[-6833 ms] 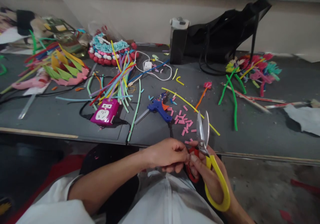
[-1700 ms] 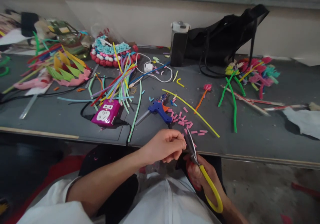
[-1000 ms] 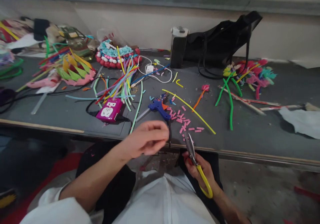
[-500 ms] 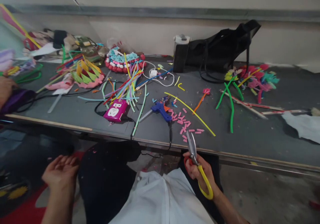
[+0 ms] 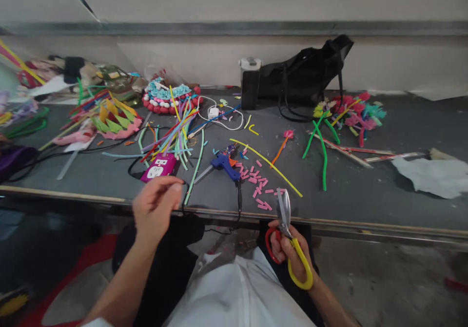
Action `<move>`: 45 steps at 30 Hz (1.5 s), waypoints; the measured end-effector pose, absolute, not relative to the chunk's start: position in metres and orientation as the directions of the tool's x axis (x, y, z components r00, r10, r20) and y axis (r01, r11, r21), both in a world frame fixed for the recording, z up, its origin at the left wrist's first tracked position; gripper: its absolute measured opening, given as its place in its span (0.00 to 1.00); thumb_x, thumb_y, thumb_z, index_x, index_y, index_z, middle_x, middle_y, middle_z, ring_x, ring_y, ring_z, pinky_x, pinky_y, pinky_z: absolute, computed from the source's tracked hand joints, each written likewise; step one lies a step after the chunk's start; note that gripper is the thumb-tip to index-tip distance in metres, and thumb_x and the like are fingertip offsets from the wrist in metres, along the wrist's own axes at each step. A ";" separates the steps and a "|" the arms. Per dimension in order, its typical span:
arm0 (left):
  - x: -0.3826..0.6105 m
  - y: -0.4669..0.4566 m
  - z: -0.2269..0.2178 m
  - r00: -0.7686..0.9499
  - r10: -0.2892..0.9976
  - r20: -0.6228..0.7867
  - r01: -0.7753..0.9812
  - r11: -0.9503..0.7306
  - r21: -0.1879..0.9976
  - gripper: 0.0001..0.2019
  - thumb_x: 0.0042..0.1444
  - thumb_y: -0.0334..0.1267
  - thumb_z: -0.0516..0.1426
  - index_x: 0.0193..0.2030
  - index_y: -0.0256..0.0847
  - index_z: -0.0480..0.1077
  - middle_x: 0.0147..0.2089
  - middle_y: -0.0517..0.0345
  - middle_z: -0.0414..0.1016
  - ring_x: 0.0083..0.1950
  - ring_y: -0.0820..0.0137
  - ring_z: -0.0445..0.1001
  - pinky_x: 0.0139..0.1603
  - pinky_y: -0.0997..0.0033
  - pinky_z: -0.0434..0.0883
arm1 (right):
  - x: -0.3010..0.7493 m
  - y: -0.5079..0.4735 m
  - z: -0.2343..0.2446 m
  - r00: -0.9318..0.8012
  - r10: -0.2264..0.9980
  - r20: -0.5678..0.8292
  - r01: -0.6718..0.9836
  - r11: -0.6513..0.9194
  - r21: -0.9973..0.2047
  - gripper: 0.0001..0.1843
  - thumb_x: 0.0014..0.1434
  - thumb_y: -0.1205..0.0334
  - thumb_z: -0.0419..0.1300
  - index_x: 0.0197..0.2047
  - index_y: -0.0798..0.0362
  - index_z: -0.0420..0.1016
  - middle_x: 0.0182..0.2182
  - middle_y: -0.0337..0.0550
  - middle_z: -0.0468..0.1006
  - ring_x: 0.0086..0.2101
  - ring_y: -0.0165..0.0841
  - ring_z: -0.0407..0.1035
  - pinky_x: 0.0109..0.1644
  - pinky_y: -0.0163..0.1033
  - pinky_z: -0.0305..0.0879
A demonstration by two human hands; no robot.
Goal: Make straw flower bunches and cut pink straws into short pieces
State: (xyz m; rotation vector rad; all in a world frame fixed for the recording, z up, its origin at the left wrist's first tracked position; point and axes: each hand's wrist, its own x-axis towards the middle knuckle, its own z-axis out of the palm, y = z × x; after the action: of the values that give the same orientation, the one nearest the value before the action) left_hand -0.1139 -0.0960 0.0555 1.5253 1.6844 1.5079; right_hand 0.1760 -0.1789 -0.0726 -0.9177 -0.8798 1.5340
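Observation:
My right hand (image 5: 280,252) grips a pair of scissors (image 5: 285,209) with one red and one yellow handle; the blades point up over the table edge, slightly parted. My left hand (image 5: 154,210) is above the near edge, fingers loosely bent and a little blurred, with nothing visible in it. Just beyond it sits a magenta power box (image 5: 160,166). Several short pink pieces (image 5: 258,186) lie scattered near the scissors' tips. To their left rests a blue glue gun (image 5: 224,165). A long yellow fuzzy stem (image 5: 272,165) lies behind the pink pieces.
Bundled coloured stems (image 5: 181,127) lie behind the power box, near a beaded ring-shaped piece (image 5: 164,104) and a paper crown (image 5: 116,121). A black bag (image 5: 303,81) and a dark bottle (image 5: 250,86) stand at the back. Green stems (image 5: 322,159) lie right. Black cords cross the edge.
My left hand has risen from low at the left to the table edge by the power box. The scissors stay in my right hand. The view has shifted slightly.

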 end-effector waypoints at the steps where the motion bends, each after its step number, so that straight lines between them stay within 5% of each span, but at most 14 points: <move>1: -0.102 -0.095 0.057 -0.222 0.932 0.286 0.409 -0.177 0.895 0.07 0.56 0.40 0.56 0.37 0.40 0.70 0.21 0.66 0.65 0.20 0.78 0.63 0.22 0.76 0.61 | 0.176 -0.178 -0.073 -0.109 0.990 -0.094 -0.419 -0.132 -0.898 0.19 0.61 0.50 0.59 0.50 0.52 0.67 0.21 0.33 0.60 0.18 0.24 0.50 0.20 0.31 0.50; 4: -0.073 -0.088 0.064 0.098 0.980 0.175 0.519 -0.200 0.831 0.08 0.58 0.41 0.54 0.36 0.40 0.71 0.27 0.62 0.71 0.26 0.76 0.67 0.29 0.77 0.64 | 0.173 -0.178 -0.069 -0.098 0.990 -0.102 -0.434 -0.135 -0.891 0.20 0.60 0.49 0.59 0.49 0.52 0.67 0.21 0.32 0.59 0.17 0.24 0.50 0.19 0.31 0.51; 9: -0.042 -0.058 0.070 0.533 0.842 0.080 0.609 -0.447 0.655 0.09 0.60 0.38 0.51 0.38 0.41 0.72 0.31 0.59 0.74 0.31 0.74 0.68 0.35 0.75 0.63 | 0.180 -0.176 -0.044 -0.056 0.991 -0.124 -0.342 -0.135 -0.930 0.18 0.61 0.51 0.59 0.51 0.51 0.67 0.23 0.33 0.60 0.18 0.24 0.52 0.19 0.31 0.52; 15: -0.026 -0.017 0.059 0.572 0.811 0.122 0.637 -0.533 0.557 0.08 0.59 0.36 0.51 0.39 0.40 0.71 0.33 0.58 0.74 0.32 0.72 0.70 0.35 0.74 0.62 | 0.225 -0.147 0.010 0.033 0.998 -0.058 0.320 -0.066 -0.945 0.21 0.59 0.49 0.61 0.52 0.49 0.71 0.24 0.36 0.67 0.18 0.26 0.57 0.20 0.32 0.55; 19: -0.029 -0.011 0.046 0.517 0.846 0.133 0.657 -0.491 0.572 0.07 0.59 0.35 0.51 0.39 0.41 0.70 0.34 0.58 0.75 0.35 0.71 0.72 0.36 0.74 0.64 | 0.252 -0.107 0.039 0.025 0.972 0.232 0.728 0.141 -0.670 0.23 0.56 0.44 0.61 0.48 0.50 0.73 0.30 0.42 0.75 0.26 0.34 0.69 0.31 0.36 0.66; 21: -0.034 -0.013 0.040 0.470 0.872 0.138 0.681 -0.458 0.572 0.06 0.59 0.35 0.52 0.40 0.41 0.70 0.37 0.57 0.76 0.37 0.70 0.74 0.38 0.73 0.65 | 0.260 -0.080 0.044 -0.035 0.966 0.256 0.843 0.166 -0.512 0.23 0.56 0.44 0.61 0.48 0.50 0.73 0.33 0.44 0.78 0.28 0.36 0.72 0.32 0.37 0.66; 27: -0.042 -0.016 0.034 0.414 0.898 0.150 0.777 -0.435 0.455 0.07 0.59 0.38 0.53 0.41 0.41 0.70 0.44 0.54 0.75 0.41 0.68 0.75 0.42 0.70 0.69 | 0.265 0.016 0.034 -0.088 0.976 0.198 0.936 0.149 -0.320 0.22 0.54 0.46 0.62 0.48 0.49 0.74 0.34 0.44 0.80 0.31 0.39 0.74 0.35 0.39 0.65; 34: -0.040 -0.021 0.023 0.433 0.874 0.219 0.814 -0.484 0.322 0.13 0.58 0.44 0.55 0.45 0.40 0.70 0.48 0.50 0.71 0.48 0.62 0.72 0.48 0.64 0.71 | 0.246 0.079 0.012 -0.003 0.966 0.258 0.941 0.090 -0.327 0.24 0.51 0.49 0.63 0.50 0.49 0.74 0.32 0.42 0.80 0.32 0.40 0.74 0.31 0.37 0.62; 45: -0.048 -0.013 0.024 0.350 0.901 0.255 0.871 -0.414 0.266 0.08 0.56 0.33 0.53 0.40 0.39 0.71 0.46 0.50 0.69 0.46 0.64 0.70 0.47 0.64 0.70 | 0.251 0.078 -0.005 0.069 0.968 0.242 0.919 0.032 -0.392 0.24 0.52 0.49 0.62 0.50 0.49 0.73 0.28 0.39 0.78 0.28 0.36 0.72 0.29 0.36 0.61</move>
State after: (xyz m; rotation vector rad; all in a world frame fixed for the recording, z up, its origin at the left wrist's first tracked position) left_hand -0.0484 -0.0131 0.0237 2.5115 1.6520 0.5604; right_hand 0.2508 0.0783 -0.0053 -1.9068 -1.8702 0.1437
